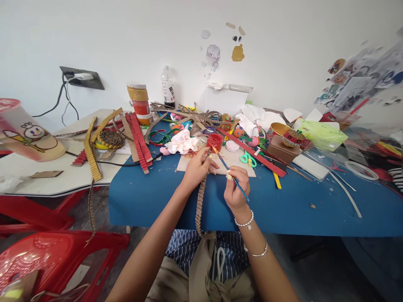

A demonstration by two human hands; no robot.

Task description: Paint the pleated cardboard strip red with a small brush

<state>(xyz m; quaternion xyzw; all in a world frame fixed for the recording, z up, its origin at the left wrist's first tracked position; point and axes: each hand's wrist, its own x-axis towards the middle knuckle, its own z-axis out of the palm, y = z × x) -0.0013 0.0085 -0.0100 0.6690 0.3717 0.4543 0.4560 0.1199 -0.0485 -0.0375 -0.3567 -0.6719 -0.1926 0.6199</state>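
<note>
In my right hand point(236, 186) is a slim blue paintbrush point(231, 174), pinched by the handle, its tip at the mouth of a jar of red paint point(215, 141). Fingers closed, my left hand point(199, 167) is just in front of the jar, over a pale board point(189, 164). From under that hand a corrugated brown cardboard strip point(199, 205) hangs over the table edge towards my lap. A white lid point(232, 146) lies right of the jar, and green scissors point(248, 159) lie beyond it.
Crumpled tissue point(182, 141) lies left of the jar. Red corrugated strips point(138, 144), stacked paint jars point(140, 104) and a bottle point(168, 88) stand or lie further left. A long red strip point(252, 153) and a brown box point(282, 149) are on the right of the blue table point(283, 209).
</note>
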